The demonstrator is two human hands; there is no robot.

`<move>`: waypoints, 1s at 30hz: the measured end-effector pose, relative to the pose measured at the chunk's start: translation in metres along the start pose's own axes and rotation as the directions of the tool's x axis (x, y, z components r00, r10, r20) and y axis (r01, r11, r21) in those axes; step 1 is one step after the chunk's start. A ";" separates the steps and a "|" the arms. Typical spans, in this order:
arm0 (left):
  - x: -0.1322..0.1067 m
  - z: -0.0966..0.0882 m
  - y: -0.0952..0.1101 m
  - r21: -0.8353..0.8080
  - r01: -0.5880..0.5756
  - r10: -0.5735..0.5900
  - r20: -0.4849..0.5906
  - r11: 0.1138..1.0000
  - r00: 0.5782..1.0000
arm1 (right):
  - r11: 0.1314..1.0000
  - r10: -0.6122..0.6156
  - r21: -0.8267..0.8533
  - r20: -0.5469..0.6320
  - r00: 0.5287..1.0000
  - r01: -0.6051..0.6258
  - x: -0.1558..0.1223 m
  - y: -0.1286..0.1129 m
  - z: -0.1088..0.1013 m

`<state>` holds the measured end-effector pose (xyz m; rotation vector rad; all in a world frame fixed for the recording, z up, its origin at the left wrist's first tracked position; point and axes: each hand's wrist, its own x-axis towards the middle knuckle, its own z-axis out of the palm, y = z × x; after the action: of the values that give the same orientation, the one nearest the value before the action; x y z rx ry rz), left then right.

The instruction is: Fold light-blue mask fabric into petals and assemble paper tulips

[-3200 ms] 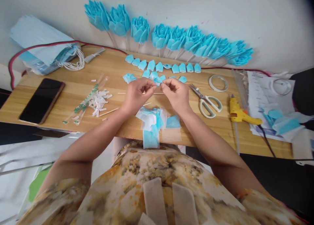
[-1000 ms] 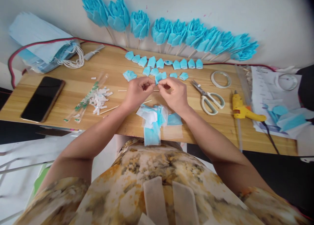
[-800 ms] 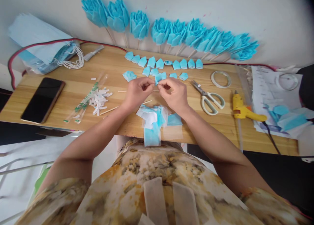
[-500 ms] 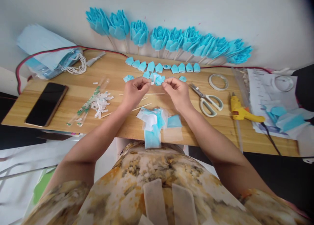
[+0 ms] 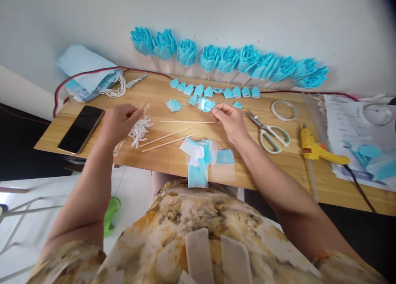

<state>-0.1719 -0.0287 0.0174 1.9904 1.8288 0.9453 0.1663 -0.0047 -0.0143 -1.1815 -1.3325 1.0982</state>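
**The left hand (image 5: 120, 121) has swung off to the strips (image 5: 141, 130)**

Half a second ago both hands met at the blue piece (image 5: 209, 105); now only the right hand (image 5: 229, 119) is there, pinching the piece by its right edge between thumb and finger. Whether the piece touches the table (image 5: 168, 158) is hard to tell. It sits in front of the row of folds (image 5: 199, 91), with a white tab (image 5: 202, 103) showing on its face. The left hand's fingers are drawn together above the strips, near the phone (image 5: 81, 129); whether they hold anything, I cannot tell. With one hand away, two-handed work on the piece looks to be paused. The left arm's shift also bares more of the three sticks (image 5: 167, 136). Scissors (image 5: 269, 137) and a glue gun (image 5: 310, 147) lie beyond the right hand.
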 end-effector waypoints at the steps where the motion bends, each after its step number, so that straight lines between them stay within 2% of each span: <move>1: -0.001 0.000 -0.008 0.000 0.016 -0.016 0.006 1.000 1.000 | 1.000 0.000 0.006 0.009 1.000 0.000 0.000 0.000 0.000; 5: 0.001 0.001 -0.031 0.002 0.042 -0.042 0.068 0.999 0.997 | 0.999 -0.001 0.032 0.014 1.000 0.001 -0.001 0.000 0.001; 8: 0.003 -0.001 -0.029 -0.014 0.020 -0.019 0.063 1.000 0.998 | 1.000 -0.006 0.029 0.019 1.000 0.005 -0.003 -0.004 0.003; 10: 0.004 0.000 -0.015 -0.051 0.017 -0.016 0.009 0.999 1.000 | 1.000 -0.003 0.019 0.042 0.999 0.002 -0.005 -0.007 0.004; 12: 0.004 0.006 0.007 -0.141 -0.001 -0.003 -0.023 0.990 1.000 | 1.000 0.005 0.016 0.088 0.996 -0.007 -0.008 -0.010 0.005; 16: 0.004 0.034 0.056 -0.362 -0.060 0.113 0.125 0.930 0.986 | 1.000 0.004 0.029 0.184 0.983 -0.010 -0.011 -0.013 0.004; 19: 0.006 0.056 0.081 -0.435 -0.055 0.154 0.196 0.899 0.969 | 1.000 -0.008 0.017 0.213 0.977 0.004 -0.011 -0.012 0.001; 22: 0.009 0.072 0.092 -0.554 0.003 0.177 0.270 0.833 0.946 | 1.000 -0.010 0.008 0.226 0.974 0.009 -0.011 -0.011 -0.001; 25: 0.013 0.079 0.097 -0.621 0.087 0.137 0.304 0.779 0.943 | 1.000 -0.007 0.017 0.230 0.973 0.003 -0.010 -0.011 -0.002; 30: 0.013 0.088 0.104 -0.700 0.170 0.014 0.248 0.693 0.969 | 0.976 0.039 0.202 0.209 0.977 -0.082 -0.009 -0.009 -0.002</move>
<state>-0.0366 -0.0133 0.0182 1.4272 1.1279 1.1147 0.1677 -0.0147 -0.0061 -0.9789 -1.3037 1.3996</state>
